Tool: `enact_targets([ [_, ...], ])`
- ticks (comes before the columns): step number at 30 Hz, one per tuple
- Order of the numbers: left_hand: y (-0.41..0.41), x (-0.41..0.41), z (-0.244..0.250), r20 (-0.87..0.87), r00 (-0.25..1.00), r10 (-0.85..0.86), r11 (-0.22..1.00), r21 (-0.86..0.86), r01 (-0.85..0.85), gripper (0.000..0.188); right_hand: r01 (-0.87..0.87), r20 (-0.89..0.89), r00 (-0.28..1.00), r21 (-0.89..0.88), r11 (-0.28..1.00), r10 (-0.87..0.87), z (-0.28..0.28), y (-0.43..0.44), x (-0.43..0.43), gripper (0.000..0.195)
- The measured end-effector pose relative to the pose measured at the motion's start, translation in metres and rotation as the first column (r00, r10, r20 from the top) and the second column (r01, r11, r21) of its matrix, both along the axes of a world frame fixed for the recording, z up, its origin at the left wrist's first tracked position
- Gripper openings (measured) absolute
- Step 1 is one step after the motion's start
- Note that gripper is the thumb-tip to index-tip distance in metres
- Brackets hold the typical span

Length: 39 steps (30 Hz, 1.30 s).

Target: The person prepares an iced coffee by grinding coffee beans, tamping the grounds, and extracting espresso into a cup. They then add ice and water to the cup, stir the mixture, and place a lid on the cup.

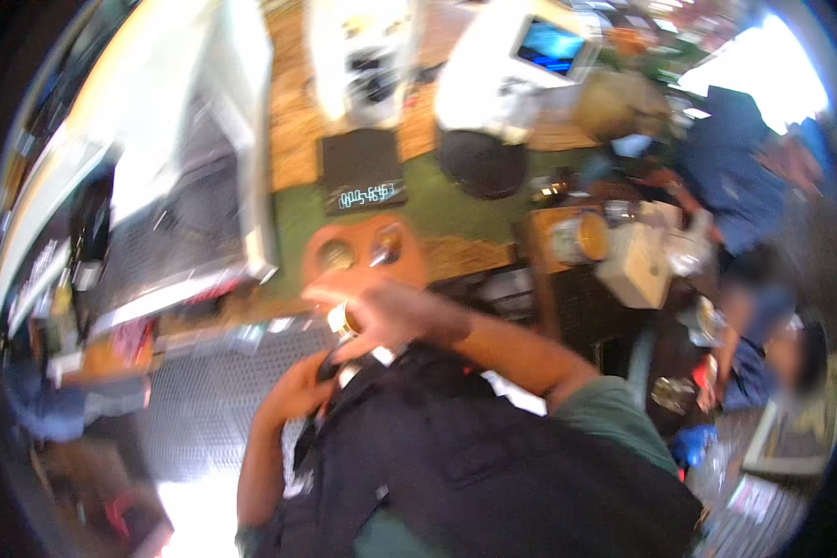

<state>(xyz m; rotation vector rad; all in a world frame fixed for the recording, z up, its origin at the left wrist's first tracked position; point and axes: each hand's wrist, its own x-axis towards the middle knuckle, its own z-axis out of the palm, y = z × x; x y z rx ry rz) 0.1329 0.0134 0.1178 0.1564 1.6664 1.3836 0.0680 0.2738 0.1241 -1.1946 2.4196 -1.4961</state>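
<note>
Motion blur softens the whole view. My right hand (pixel 401 310) reaches across in front of my dark apron (pixel 446 432), its fingers around a small gold-rimmed round object (pixel 343 319). Just below it, my left hand (pixel 293 394) is raised with its fingertips close to a dark item (pixel 329 366); whether it grips this is unclear. Beyond my right hand lies an orange-brown tray (pixel 411 254) with two round hollows. One hollow holds a round brass-coloured piece (pixel 337 254), the other a dark shiny piece (pixel 386 245).
A black flat device with a lit digital display (pixel 361 167) stands behind the tray on a green mat (pixel 422 195). White machines (pixel 485 77) stand farther back. At the right are a cardboard box (pixel 635 268), a jar (pixel 579 236) and people, one in blue clothing (pixel 729 167).
</note>
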Motion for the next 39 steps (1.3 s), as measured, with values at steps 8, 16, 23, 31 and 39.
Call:
enact_targets([
  [8, 0.028, -0.013, 0.033, -0.08, 0.997, 0.009, 0.998, -0.068, -0.014, 0.019, 0.731, 0.677, 0.646, -0.416, 0.541, -0.352, 0.004, 0.003, 0.01, 0.032],
  [16, 0.028, -0.024, 0.036, 0.062, 0.983, 0.172, 0.948, 0.262, -0.183, 0.055, 0.739, 0.881, 0.397, -0.473, 0.48, 0.256, -0.03, -0.01, 0.065, 0.054],
  [23, -0.005, -0.028, 0.004, 0.161, 0.928, 0.336, 0.882, 0.292, -0.37, 0.067, 0.543, 0.921, 0.382, -0.163, 0.824, -0.07, 0.011, -0.101, 0.084, 0.043],
  [31, -0.206, -0.024, 0.104, -0.418, 0.813, -0.406, 0.886, -0.397, 0.239, 0.025, 0.819, 0.836, 0.435, -0.521, 0.239, 0.334, 0.02, -0.229, 0.077, 0.014],
  [39, -0.296, -0.093, 0.213, -0.94, -0.339, -0.016, 0.9, 0.134, -0.414, 0.018, 0.712, 0.785, 0.504, -0.613, 0.341, 0.36, 0.023, -0.357, 0.015, 0.013],
])
